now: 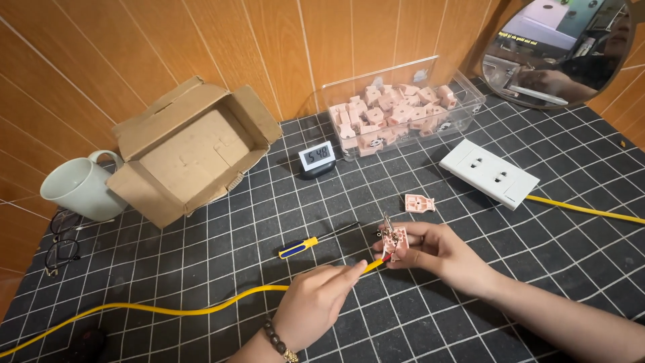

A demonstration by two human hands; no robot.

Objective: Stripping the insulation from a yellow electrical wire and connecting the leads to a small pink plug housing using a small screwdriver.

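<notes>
Head view | right hand (pixel 430 249) pinched pink socket part (pixel 392 239) | left hand (pixel 316 301) gripped yellow cable (pixel 201 309) | open cardboard box (pixel 191 151) rear-left on table (pixel 537 269).

Bright, even overhead light, soft shadows, sharp focus, wide-angle bending at the edges.
</notes>
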